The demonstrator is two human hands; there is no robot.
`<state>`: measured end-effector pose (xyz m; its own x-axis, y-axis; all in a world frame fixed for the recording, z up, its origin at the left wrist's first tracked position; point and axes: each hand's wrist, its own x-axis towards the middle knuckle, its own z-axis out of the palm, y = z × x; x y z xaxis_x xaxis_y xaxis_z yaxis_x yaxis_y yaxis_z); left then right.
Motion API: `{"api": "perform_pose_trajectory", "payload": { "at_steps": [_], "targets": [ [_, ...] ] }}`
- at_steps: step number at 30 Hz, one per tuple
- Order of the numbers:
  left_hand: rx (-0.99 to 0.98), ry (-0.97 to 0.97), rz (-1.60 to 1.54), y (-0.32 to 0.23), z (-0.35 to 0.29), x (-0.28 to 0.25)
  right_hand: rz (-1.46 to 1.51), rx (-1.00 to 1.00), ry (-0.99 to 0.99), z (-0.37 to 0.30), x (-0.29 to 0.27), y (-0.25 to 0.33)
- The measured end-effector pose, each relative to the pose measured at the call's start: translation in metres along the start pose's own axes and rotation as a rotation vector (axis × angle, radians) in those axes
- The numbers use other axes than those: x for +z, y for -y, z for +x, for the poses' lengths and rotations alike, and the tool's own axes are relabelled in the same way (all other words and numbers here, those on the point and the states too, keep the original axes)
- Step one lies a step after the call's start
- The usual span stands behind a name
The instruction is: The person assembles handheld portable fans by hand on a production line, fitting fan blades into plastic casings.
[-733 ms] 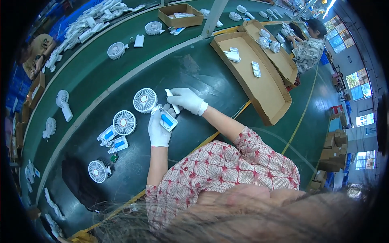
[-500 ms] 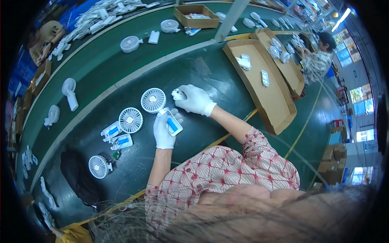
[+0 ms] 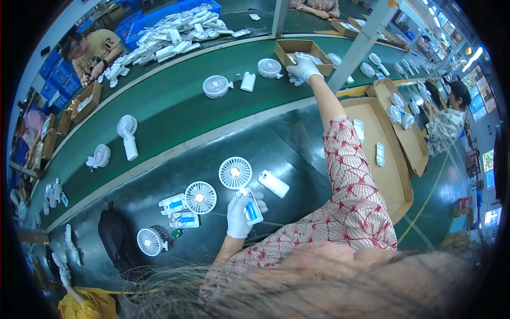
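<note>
My left hand (image 3: 238, 219), in a white glove, is closed around the handle of a small white handheld fan (image 3: 236, 173). The handle's open side shows a blue cylindrical battery (image 3: 252, 210). Right of the fan head a white handle cover (image 3: 273, 184) lies on the dark green bench. My right hand (image 3: 305, 69), also gloved, is stretched far forward at a cardboard box (image 3: 314, 50) holding white parts; its fingertips are partly hidden there. Left of the held fan lies another fan (image 3: 201, 197) beside opened handle parts with blue batteries (image 3: 185, 219).
A green conveyor (image 3: 175, 106) carries fans and white parts. A metal post (image 3: 361, 48) stands right of the box. Large cardboard trays (image 3: 396, 183) sit at the right. A black cloth item (image 3: 114, 239), a fan (image 3: 151, 242) and a green circuit board (image 3: 176, 233) lie left. Co-workers sit around.
My right hand has let go of a white part beside the fan and reached forward to the box. My left hand keeps hold of the fan. The view has shifted.
</note>
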<state>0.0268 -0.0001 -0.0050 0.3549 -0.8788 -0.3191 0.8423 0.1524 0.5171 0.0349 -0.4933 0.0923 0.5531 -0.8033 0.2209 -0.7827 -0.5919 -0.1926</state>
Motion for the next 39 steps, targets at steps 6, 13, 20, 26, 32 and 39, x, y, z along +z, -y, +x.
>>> {"api": "perform_pose_trajectory", "payload": {
  "at_steps": [6, 13, 20, 26, 32, 39],
  "targets": [
    [-0.024, -0.021, 0.018, -0.005, -0.003, 0.002, -0.046, 0.114, -0.090, 0.005, 0.009, -0.003],
    [0.011, -0.033, 0.018, -0.003, 0.006, 0.006, 0.315, -0.065, -0.355, -0.125, -0.068, 0.026],
    [0.066, -0.038, -0.008, 0.000, 0.002, -0.002, 0.880, 0.215, -0.249, -0.305, -0.126, 0.007],
    [0.066, 0.005, -0.023, 0.005, 0.007, 0.003, 1.828, 0.144, -0.520, -0.369, -0.083, -0.062],
    [0.101, -0.039, -0.030, 0.005, 0.009, 0.006, 2.556, 0.241, -0.557, -0.361, -0.072, -0.077],
    [0.037, 0.045, -0.071, 0.007, 0.019, 0.002, 2.248, -0.021, -0.162, -0.335, -0.078, 0.007]
  ]
}}
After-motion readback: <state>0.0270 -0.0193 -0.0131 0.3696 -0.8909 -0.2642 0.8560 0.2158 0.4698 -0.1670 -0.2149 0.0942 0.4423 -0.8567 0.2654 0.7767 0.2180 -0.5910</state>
